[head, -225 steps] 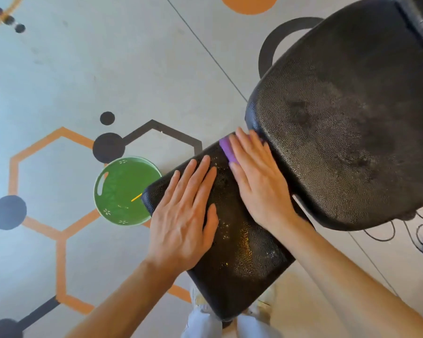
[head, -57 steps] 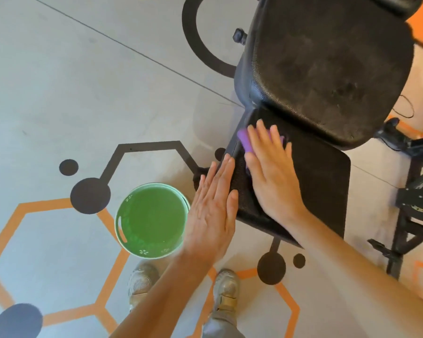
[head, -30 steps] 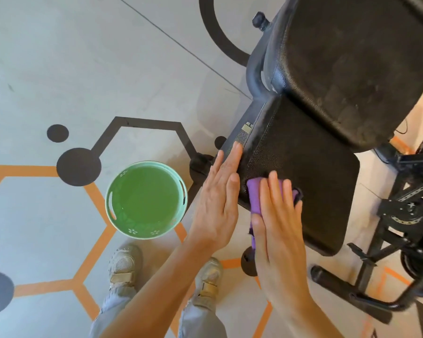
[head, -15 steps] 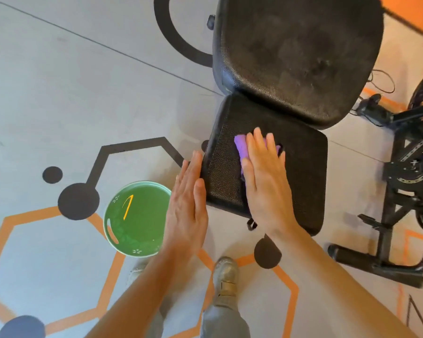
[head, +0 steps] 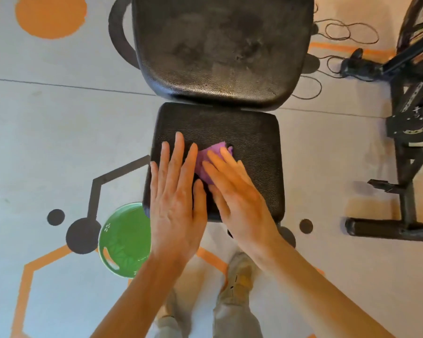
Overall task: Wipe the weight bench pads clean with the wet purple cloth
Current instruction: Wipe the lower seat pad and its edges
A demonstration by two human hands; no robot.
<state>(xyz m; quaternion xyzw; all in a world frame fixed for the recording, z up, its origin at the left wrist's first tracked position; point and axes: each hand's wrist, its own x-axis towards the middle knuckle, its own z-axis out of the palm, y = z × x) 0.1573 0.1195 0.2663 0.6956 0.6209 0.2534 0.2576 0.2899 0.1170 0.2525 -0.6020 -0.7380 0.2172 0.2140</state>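
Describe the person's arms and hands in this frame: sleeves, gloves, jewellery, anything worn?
Both forearms are bare up to the frame edge, with no sleeve in view. The left hand and the right hand wear no gloves, and no rings, watch or wristband show on the fingers or wrists. No markings or tape are visible. Below them the person wears light grey trousers and pale worn shoes.

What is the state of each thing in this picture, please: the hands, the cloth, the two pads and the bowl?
Left hand: flat on the seat pad, fingers straight.
Right hand: flat, pressing the cloth down.
Purple cloth: bunched, mostly covered by the right hand.
Seat pad: being wiped.
Back pad: smudged, untouched now.
Green bowl: upright on the floor, beside the bench.
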